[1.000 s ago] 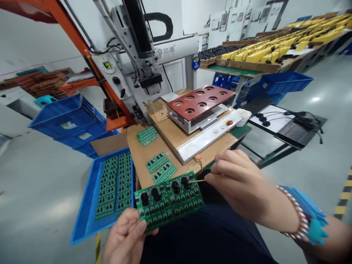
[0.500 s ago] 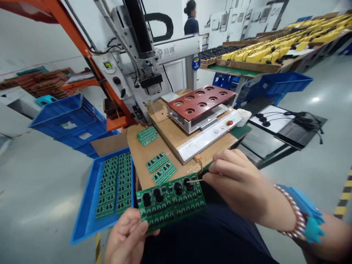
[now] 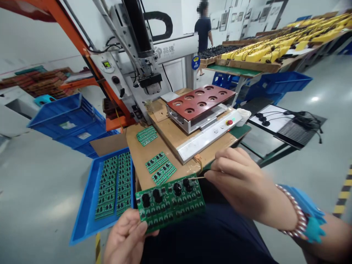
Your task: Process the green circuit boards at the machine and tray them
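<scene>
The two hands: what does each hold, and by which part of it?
The left hand holds a green circuit board by its lower left corner, thumb on top. The right hand pinches a thin stick by the end away from the board.

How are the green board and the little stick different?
The board is green; the stick is pale. The board is broad, but the stick is thin. The left hand holds the board; the right hand holds the stick. Both are being held.
</scene>
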`<state>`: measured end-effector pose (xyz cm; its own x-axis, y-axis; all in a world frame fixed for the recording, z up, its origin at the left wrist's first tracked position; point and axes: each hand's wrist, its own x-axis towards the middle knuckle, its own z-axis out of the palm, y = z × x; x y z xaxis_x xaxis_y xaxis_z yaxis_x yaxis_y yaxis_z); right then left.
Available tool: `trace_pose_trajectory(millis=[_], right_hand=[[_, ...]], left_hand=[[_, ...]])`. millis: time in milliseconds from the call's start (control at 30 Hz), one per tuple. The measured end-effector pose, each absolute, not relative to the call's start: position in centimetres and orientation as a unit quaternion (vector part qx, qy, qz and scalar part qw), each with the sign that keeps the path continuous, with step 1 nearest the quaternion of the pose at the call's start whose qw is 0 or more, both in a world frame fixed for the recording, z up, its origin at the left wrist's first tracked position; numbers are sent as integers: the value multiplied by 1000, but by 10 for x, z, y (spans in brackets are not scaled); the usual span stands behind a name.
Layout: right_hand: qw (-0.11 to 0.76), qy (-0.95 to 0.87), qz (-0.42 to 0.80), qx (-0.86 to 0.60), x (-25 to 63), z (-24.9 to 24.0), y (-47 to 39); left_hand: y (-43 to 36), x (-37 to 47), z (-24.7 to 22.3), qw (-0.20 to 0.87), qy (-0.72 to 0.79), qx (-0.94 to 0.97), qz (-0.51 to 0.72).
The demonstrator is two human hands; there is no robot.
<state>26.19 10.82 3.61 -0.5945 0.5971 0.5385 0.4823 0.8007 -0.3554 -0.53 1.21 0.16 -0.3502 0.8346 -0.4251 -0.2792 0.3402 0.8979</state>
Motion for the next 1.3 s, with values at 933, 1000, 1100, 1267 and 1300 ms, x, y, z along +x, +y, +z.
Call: trace_pose_trajectory(millis=[933,1000,1100,1267,1300], right_hand=[[310,-895,117,-300,265,33,104],[310,-895,114,-300,266,33,104],[309,-895,119,-301,268,33,104],[299,-898,131,-295,269,35,101],[301,-898,134,-293,268,35,101]], left_hand=[[12,-2,2,516,631,188,548],[12,-2,2,515,630,187,550],[11,-3,2,508,631,181,557],[11,-5,1,517,632,178,549],[11,-5,0,517,633,176,549]])
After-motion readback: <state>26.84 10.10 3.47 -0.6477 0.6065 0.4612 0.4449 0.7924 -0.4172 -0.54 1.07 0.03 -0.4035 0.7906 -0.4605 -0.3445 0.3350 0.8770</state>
